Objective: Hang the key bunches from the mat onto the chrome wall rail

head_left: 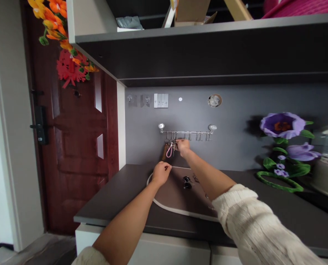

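My right hand point(183, 146) reaches up to a chrome hook rail point(187, 131) on the grey wall, its fingers pinched on a bunch of keys point(171, 145) with a pink loop and a brown fob hanging from a hook. My left hand point(161, 173) hovers lower, over the dark counter, curled into a loose fist; what it holds, if anything, is too small to make out. Below the hands lies a brown oval mat with a white rim point(164, 204), with small dark objects point(187, 182) on it.
A dark counter point(117, 198) runs along the wall, with a shelf point(208, 27) overhead. A red-brown door point(75, 147) with a black handle stands at left. Purple fabric flowers point(284, 127) stand at right. A white switch panel point(161, 100) and adhesive hooks sit above the rail.
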{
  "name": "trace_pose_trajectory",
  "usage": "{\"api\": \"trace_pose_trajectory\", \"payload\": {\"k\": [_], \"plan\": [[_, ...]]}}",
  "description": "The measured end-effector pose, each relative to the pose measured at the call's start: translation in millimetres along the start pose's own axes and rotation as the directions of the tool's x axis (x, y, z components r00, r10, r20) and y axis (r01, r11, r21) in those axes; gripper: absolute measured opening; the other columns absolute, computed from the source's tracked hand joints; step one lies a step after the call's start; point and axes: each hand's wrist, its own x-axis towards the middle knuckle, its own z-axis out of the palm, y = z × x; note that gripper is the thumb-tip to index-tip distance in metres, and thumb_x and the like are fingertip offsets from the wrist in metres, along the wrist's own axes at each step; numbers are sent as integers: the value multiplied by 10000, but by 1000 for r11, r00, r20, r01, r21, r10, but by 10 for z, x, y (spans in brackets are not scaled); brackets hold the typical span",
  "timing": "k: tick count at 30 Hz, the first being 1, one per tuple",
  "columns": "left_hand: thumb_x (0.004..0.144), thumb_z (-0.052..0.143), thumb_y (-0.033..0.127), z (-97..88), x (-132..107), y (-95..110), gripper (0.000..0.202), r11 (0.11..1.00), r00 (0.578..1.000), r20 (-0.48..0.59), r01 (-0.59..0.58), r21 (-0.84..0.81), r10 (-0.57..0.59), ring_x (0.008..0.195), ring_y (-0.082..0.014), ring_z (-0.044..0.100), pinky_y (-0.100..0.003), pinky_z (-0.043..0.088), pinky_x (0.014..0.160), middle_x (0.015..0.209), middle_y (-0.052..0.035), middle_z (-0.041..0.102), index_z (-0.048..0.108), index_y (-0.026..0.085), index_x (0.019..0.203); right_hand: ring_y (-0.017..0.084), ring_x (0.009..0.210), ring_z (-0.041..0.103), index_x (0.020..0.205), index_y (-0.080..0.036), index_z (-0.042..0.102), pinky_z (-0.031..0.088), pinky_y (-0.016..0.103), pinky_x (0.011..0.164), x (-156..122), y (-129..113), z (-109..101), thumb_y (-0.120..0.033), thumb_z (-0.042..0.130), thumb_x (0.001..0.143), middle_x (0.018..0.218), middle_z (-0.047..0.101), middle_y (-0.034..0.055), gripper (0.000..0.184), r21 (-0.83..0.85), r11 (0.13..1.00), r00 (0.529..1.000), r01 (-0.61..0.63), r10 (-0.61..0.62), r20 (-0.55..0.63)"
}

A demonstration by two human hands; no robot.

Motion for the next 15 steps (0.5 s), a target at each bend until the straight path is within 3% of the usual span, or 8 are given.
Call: {"api": "trace_pose_trajectory", "payload": {"k": [3, 6, 13, 15], "plan": [[764, 475, 243, -7, -3, 4, 205, 1000, 1000, -12, -4, 0, 4, 640, -111, 484, -239, 377, 649, 705, -34, 571, 654, 153, 722, 103, 440, 498, 703, -165, 599, 458, 234, 442, -42, 3, -20, -235, 510, 693, 493, 527, 12, 113, 27, 994, 993, -110, 111, -41], [761, 476, 236, -6, -6, -1, 199, 1000, 1000, -8, -3, 5, 3, 641, -111, 484, -239, 375, 652, 700, -30, 568, 652, 154, 720, 97, 431, 497, 681, -163, 570, 458, 234, 435, -88, 1, -45, -211, 513, 678, 502, 526, 6, 74, 35, 989, 988, -144, 145, -46], [760, 470, 238, -1, -7, -22, 206, 1000, 1000, -8, -10, 4, 10, 643, -112, 493, -239, 375, 645, 716, -37, 574, 654, 151, 725, 92, 436, 492, 614, -173, 525, 457, 227, 460, -143, 19, -77, -191, 487, 666, 472, 498, -15, 66, 22, 993, 993, -113, 113, -13], [765, 466, 244, -4, -10, -29, 212, 1000, 1000, -7, -12, 9, 12, 645, -111, 493, -236, 375, 644, 714, -35, 573, 653, 153, 725, 87, 436, 479, 607, -172, 521, 447, 220, 468, -140, 47, -97, -207, 476, 670, 451, 478, -26, 85, -6, 999, 999, -48, 48, 21]]}}
